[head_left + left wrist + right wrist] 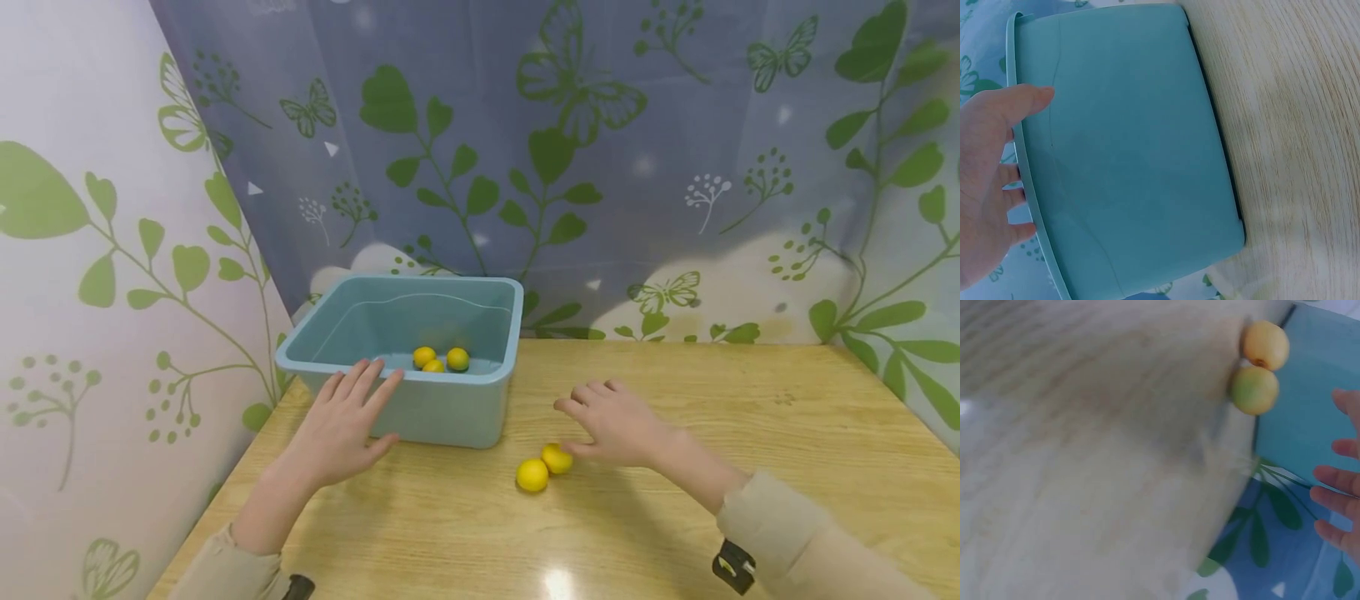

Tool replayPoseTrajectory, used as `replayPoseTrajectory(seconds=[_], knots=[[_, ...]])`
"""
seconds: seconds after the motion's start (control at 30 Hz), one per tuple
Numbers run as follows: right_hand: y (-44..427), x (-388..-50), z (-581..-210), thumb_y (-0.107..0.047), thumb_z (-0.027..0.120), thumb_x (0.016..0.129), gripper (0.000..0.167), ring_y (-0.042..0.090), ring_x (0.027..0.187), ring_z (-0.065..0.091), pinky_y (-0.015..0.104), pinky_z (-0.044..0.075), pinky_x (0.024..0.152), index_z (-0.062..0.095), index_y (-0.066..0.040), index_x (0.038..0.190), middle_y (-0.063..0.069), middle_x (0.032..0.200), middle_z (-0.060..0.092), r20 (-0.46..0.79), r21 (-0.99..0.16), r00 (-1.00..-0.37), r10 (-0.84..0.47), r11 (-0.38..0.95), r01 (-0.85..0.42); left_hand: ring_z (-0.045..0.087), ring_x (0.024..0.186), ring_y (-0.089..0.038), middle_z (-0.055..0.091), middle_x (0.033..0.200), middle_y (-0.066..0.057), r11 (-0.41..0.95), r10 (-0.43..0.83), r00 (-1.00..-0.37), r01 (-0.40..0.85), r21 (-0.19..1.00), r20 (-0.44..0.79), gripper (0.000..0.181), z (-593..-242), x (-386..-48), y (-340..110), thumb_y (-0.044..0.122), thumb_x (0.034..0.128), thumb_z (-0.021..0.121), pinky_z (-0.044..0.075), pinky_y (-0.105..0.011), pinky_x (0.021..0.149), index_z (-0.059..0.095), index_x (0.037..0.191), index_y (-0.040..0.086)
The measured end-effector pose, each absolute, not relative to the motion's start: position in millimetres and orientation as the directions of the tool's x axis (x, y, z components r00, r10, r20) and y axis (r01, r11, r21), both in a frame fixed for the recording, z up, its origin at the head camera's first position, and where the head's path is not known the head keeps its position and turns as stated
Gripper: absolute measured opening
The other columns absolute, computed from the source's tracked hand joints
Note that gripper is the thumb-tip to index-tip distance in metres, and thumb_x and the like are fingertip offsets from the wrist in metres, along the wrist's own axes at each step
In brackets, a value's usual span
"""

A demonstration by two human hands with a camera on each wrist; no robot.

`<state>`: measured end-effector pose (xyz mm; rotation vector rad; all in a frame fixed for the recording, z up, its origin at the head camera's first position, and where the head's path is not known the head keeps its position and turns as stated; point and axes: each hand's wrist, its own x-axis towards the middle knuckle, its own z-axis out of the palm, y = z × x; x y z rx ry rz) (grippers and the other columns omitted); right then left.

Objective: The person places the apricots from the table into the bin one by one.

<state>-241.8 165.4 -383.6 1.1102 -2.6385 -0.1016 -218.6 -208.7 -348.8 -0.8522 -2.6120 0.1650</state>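
Note:
A blue-green plastic bin (pixel 442 408) stands on the table, with several small round yellow fruits inside, one of them a greenish-yellow fruit (pixel 457 359). My left hand (pixel 341 433) hovers at the bin's front rim, fingers spread and fairly straight, holding nothing. In the left wrist view its thumb (pixel 1029 103) is in front of the bin's wall; whether it touches cannot be told. Two yellow fruits, a nearer one (pixel 532 475) and a farther one (pixel 557 458), lie side by side on the tabletop. My right hand (pixel 618 425) is just right of them, fingers loosely bent, with nothing in its grasp.
The light wood table (pixel 750 433) extends to the right of the bin. A patterned cloth (pixel 480 167) with leaves and butterflies hangs behind, and another pale cloth (pixel 127 333) hangs along the left side.

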Motion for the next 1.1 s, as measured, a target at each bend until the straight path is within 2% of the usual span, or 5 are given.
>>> replayPoseTrajectory(seconds=[0.3,0.63,1.1], knots=[[164.6,-238.1,-410.9,-0.053,0.067,0.076,0.057,0.022,0.092,0.052,0.040,0.040,0.076,0.060,-0.012,0.115,0.001,0.095,0.054,0.187,0.207,-0.663,-0.725,0.688,-0.695,0.032,0.129,-0.039,0.034,0.141,-0.023,0.811,0.585,-0.744,0.543,-0.219,0.323,0.079,-349.0,-218.3,-208.7,0.042,0.0806,0.068,0.029,-0.056,0.101,0.035,0.142,0.006],[161.3,-242.3,-426.7,-0.054,0.068,0.074,0.054,0.024,0.096,0.048,0.041,0.038,0.078,0.063,-0.014,0.110,0.000,0.092,0.051,0.207,0.227,-0.646,-0.735,0.679,-0.699,0.033,0.128,-0.039,0.035,0.141,-0.023,0.807,0.590,-0.732,0.544,-0.227,0.341,0.080,-350.2,-219.6,-209.7,0.043,0.0796,0.069,0.030,-0.056,0.101,0.035,0.142,0.006],[154.2,-244.2,-435.6,-0.053,0.068,0.073,0.049,0.022,0.084,0.050,0.039,0.040,0.072,0.063,-0.016,0.105,0.001,0.086,0.051,0.196,0.285,-0.623,-0.757,0.652,-0.703,0.033,0.128,-0.039,0.035,0.141,-0.023,0.800,0.599,-0.721,0.555,-0.228,0.348,0.080,-350.3,-219.2,-210.1,0.042,0.0795,0.069,0.031,-0.056,0.100,0.035,0.142,0.005]])
